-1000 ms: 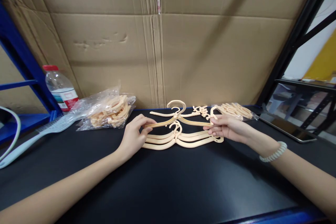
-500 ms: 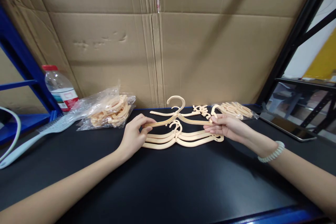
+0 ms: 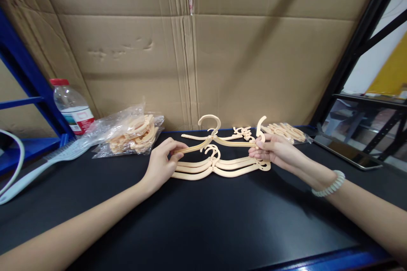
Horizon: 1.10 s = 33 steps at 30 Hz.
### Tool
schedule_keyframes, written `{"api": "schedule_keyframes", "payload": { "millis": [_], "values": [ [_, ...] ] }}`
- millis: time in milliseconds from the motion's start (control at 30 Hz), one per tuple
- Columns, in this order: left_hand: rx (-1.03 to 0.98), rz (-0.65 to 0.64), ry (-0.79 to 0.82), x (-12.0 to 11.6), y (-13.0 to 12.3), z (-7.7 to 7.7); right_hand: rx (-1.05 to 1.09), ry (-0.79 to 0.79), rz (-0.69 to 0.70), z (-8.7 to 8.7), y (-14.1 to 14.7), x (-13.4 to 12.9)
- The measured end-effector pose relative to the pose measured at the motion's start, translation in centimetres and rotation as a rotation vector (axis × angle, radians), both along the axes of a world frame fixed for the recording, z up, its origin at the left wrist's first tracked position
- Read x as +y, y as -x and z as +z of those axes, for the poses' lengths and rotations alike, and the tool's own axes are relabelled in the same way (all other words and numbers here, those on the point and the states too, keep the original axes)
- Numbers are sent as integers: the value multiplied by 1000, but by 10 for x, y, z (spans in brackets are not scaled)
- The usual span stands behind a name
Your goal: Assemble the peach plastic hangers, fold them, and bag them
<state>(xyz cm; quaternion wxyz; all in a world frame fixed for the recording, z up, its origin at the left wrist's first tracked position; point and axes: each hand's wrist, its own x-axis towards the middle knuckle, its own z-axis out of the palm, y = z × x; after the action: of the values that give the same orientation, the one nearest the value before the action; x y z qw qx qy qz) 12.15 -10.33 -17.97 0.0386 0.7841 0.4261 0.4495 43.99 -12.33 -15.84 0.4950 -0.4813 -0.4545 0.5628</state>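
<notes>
My left grip (image 3: 174,152) and right grip (image 3: 260,144) pinch opposite ends of one hanger (image 3: 233,143), raised above the stacked hangers (image 3: 193,170) on the tabletop (image 3: 203,224); a curved piece (image 3: 261,125) rises at my right fingers

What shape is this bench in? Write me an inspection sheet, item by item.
Surface: black tabletop, blue front edge at lower right.
Things: raised cream hanger; nested hangers lying nearer the person; small hooked pieces behind, to the right.
Clutter: red-capped bottle, pale blue brush, left bag of cream pieces, right bag of cream pieces, flat dark-faced device.
Hands: left hand pinches one hanger end; right hand holds the other, with a curved piece.
Cables: white curved cable or tube, far left; can't tell which.
Surroundings: cardboard behind, blue frame left, black rack right.
</notes>
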Motion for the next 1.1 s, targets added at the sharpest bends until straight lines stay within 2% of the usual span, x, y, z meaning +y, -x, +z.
{"api": "schedule_keyframes", "payload": {
  "millis": [167, 333, 467, 667, 1100],
  "values": [
    [-4, 6, 8, 0, 0, 0, 35, -11, 36, -1, -3, 1],
    [-6, 21, 13, -1, 0, 1, 153, -90, 95, -6, -12, 7],
    [-3, 10, 17, -1, -1, 2, 166, -37, 169, -7, -12, 7],
    [7, -1, 13, -2, -1, 1, 150, 36, 194, -7, -7, 5],
    [38, -14, -27, -4, -2, 1, 66, -67, -39, -13, -1, 5]
  ]
}}
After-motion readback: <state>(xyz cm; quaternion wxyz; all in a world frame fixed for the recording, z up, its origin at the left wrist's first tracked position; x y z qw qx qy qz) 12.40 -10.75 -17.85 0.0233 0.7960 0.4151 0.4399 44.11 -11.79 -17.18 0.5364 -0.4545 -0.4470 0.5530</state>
